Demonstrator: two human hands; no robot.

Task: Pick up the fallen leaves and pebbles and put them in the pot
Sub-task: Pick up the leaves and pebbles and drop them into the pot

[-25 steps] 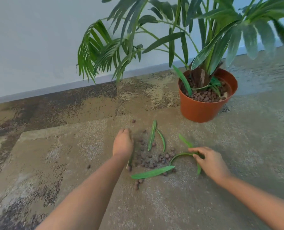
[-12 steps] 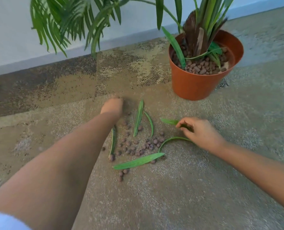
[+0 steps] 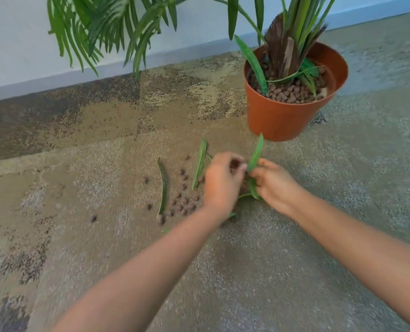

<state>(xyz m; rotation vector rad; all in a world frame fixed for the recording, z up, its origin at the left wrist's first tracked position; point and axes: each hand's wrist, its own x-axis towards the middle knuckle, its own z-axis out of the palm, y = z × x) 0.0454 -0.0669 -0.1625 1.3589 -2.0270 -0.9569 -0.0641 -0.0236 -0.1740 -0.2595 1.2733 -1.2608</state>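
Observation:
My right hand (image 3: 277,185) is shut on a green leaf (image 3: 256,153) that sticks up between both hands, with more leaf (image 3: 252,190) under its thumb. Touching that leaf from the left, my left hand (image 3: 222,182) is curled around a dark pebble (image 3: 235,162). Two more fallen leaves lie on the carpet: one (image 3: 200,164) just left of my left hand, another (image 3: 163,189) farther left. Several brown pebbles (image 3: 183,203) are scattered between them. The orange pot (image 3: 283,121) stands just beyond my hands to the right, filled with pebbles (image 3: 287,95).
A palm plant (image 3: 292,32) grows from the pot, and its fronds (image 3: 108,27) hang over the carpet at the back left. A pale wall with a grey skirting (image 3: 55,80) runs behind. Single stray pebbles (image 3: 93,218) lie farther left on the carpet.
My left hand has come back from the far pebbles to meet my right hand. My right hand has lifted a leaf off the carpet. The camera has moved closer.

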